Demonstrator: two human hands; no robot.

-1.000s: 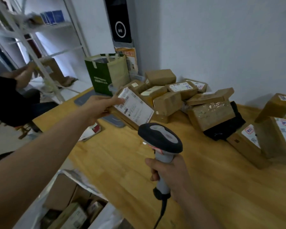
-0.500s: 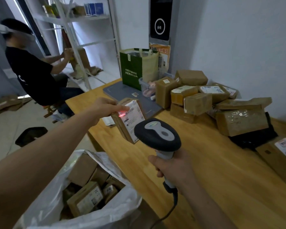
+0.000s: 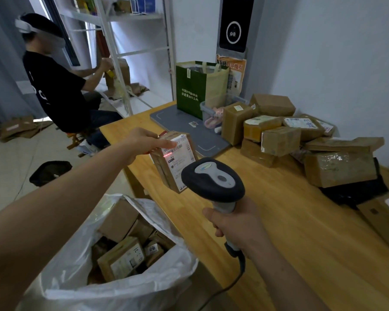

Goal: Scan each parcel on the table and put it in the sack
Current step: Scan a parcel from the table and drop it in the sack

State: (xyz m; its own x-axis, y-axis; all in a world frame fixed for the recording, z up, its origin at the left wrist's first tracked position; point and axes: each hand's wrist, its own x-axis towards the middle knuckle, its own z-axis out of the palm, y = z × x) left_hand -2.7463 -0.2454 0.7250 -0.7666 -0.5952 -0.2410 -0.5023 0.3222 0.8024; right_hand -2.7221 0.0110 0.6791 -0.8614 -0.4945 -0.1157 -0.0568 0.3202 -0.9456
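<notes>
left hand [image 3: 144, 141] grips parcel [image 3: 174, 161] by its top, held above table edge, label facing scanner | right hand [image 3: 235, 223] wrapped round scanner [image 3: 212, 179] handle, red line on label | sack [image 3: 112, 254] at 7 o'clock, boxes inside | parcel pile [image 3: 279, 133] at 2 o'clock on table [image 3: 290, 232]

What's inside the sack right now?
The sack holds several brown parcels, piled loosely. Anything beneath that top layer is covered, and the sack's wall hides the bottom.
</notes>
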